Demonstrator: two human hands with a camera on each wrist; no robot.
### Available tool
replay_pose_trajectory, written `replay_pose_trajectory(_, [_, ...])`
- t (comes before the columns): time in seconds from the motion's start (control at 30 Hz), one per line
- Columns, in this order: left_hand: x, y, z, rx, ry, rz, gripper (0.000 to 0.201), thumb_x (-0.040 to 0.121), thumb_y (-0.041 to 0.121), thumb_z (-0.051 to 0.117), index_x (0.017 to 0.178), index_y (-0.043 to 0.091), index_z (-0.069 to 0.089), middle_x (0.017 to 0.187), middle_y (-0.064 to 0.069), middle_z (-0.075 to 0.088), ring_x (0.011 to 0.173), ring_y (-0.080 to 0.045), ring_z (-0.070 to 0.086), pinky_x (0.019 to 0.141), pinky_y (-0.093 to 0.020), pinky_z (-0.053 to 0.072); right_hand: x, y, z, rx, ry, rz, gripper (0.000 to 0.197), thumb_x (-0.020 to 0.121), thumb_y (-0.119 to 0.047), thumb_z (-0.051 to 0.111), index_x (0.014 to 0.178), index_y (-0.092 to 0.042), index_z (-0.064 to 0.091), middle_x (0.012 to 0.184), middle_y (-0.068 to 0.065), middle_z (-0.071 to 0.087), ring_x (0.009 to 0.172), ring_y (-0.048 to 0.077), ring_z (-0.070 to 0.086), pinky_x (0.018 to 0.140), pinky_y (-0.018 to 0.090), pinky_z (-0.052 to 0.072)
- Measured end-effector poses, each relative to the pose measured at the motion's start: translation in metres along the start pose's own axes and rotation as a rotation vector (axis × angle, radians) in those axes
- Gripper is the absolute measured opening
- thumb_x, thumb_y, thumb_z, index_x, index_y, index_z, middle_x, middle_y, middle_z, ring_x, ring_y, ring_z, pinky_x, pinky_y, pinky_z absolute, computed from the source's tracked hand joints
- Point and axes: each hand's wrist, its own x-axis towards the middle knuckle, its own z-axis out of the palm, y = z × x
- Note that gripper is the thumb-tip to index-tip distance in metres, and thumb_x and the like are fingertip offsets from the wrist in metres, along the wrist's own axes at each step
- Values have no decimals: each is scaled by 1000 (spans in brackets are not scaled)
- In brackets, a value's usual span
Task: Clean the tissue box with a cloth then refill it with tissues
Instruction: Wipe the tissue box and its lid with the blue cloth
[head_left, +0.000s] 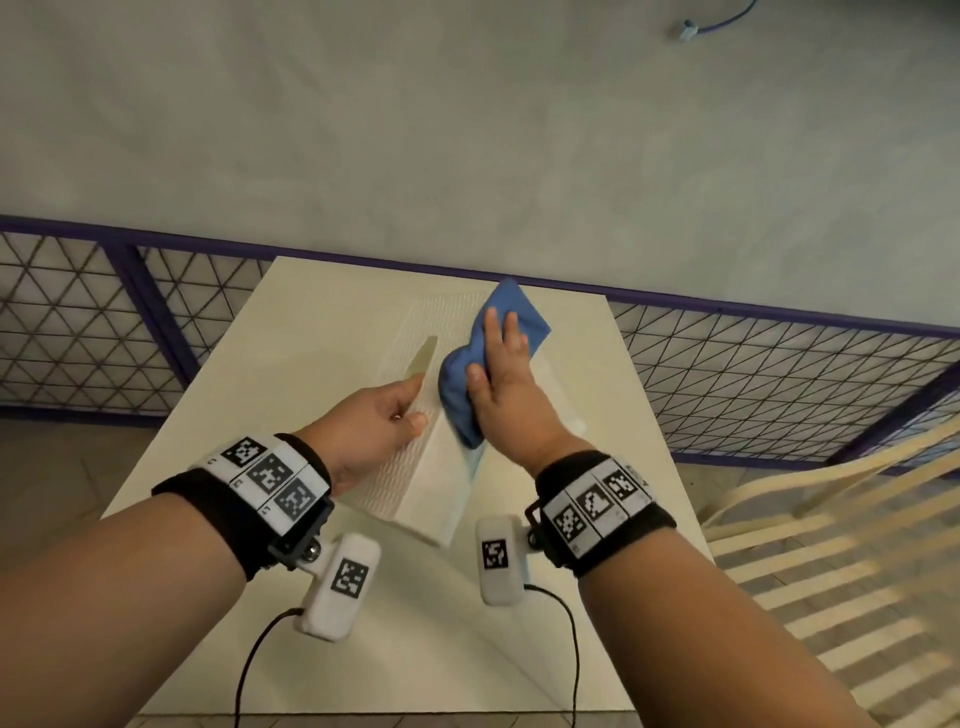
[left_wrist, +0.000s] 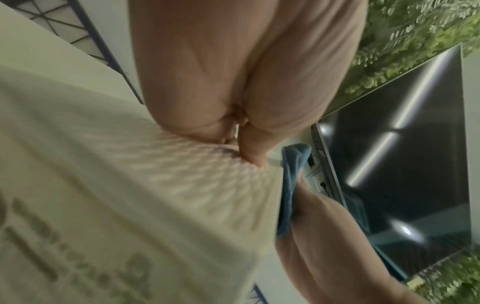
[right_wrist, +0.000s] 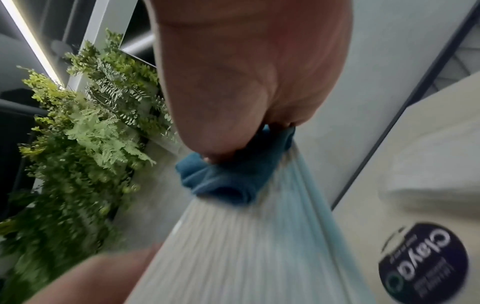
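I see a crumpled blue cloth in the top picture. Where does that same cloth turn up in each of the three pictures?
Head view: the crumpled blue cloth lies centre frame, under the right hand, on the white textured tissue box.
Left wrist view: a thin blue strip right of centre, along the box's edge.
Right wrist view: bunched at centre, below the palm.
Shared landmark: the white box.

Blue cloth (head_left: 511, 322), white ribbed tissue box (head_left: 415, 467), cream table (head_left: 291, 332), purple-framed black triangle-mesh fence (head_left: 779, 374).

Tissue box (head_left: 415, 415) is set mid-frame on the worktop (head_left: 260, 395). Cloth (head_left: 498, 332) is laid on its right part, under the right hand (head_left: 506, 395); left hand (head_left: 363, 431) is placed at its lower left.
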Motion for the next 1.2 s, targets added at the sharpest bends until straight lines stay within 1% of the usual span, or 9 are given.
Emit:
replay_pose_trajectory(0.1, [2, 3, -3, 11, 46, 28, 41, 95, 3, 46, 125, 28, 57, 121, -2, 66, 118, -19, 58, 106, -40, 40, -27, -2, 23, -35, -25, -135, 63, 100, -39, 29, 149, -23, -7, 160, 10, -13, 147, 25, -14, 121, 36, -2])
replay_pose_trajectory(0.27, [2, 10, -14, -63, 129, 2, 44, 97, -1, 40, 117, 34, 55, 98, 20, 71, 96, 5, 63, 87, -14, 47, -101, 11, 71, 24, -224, -282, 75, 97, -42, 39, 139, -49, -23, 151, -8, -33, 138, 9, -37, 110, 19, -18])
replay_pose_trajectory(0.33, [1, 13, -15, -42, 96, 7, 43, 96, 3, 43, 127, 31, 53, 115, 12, 68, 109, -3, 60, 99, -26, 44, -92, 16, 68, 53, -194, -263, 74, 94, -51, 37, 139, -50, -22, 152, -6, -32, 140, 11, -34, 113, 21, -17])
replay_pose_trajectory(0.47, [0, 5, -16, 159, -30, 21, 61, 90, 13, 52, 147, 24, 31, 143, 4, 48, 131, -7, 44, 115, -39, 29, -38, 11, 37, 85, 25, -139, 72, 95, -52, 33, 145, -26, -12, 155, 5, -23, 144, 23, -26, 117, 31, -10])
replay_pose_trajectory(0.6, [-7, 3, -12, 268, -34, -51, 64, 94, 7, 51, 149, 22, 22, 146, 4, 42, 130, -4, 40, 111, -25, 27, -2, 5, 6, 250, 117, 10, 70, 98, -34, 43, 151, -25, -3, 161, 6, -12, 147, 23, -12, 118, 32, 0])
replay_pose_trajectory(0.8, [-14, -13, -24, 555, -133, -62, 63, 95, 10, 50, 149, 23, 20, 150, 4, 35, 135, -8, 34, 108, -18, 24, 4, 3, -26, 564, 64, 353, 58, 86, -37, 65, 140, -28, 44, 139, 0, 52, 119, 16, 54, 97, 37, 49])
replay_pose_trajectory(0.97, [-12, -19, -44, 719, -268, -105, 62, 96, 9, 46, 149, 25, 17, 154, 4, 27, 141, -11, 24, 113, -21, 18, 0, 8, -22, 767, -123, 610, 52, 66, -31, 74, 110, -34, 46, 114, 1, 58, 94, 19, 58, 68, 33, 50])
replay_pose_trajectory(1.13, [-9, -14, -51, 961, -234, -85, 64, 98, 20, 41, 148, 41, 5, 130, 5, 35, 120, -22, 42, 107, -26, 29, -3, 1, -3, 886, 20, 724, 58, 56, -27, 73, 104, -28, 43, 119, 8, 58, 94, 26, 59, 58, 36, 56])
replay_pose_trajectory(1.2, [-13, -6, -39, 1015, -152, -7, 78, 94, 33, 50, 144, 47, -8, 142, 1, 25, 123, -26, 36, 111, -32, 27, -7, -6, 7, 953, 87, 759, 55, 63, -22, 74, 109, -29, 44, 118, 7, 58, 93, 25, 60, 58, 37, 56])
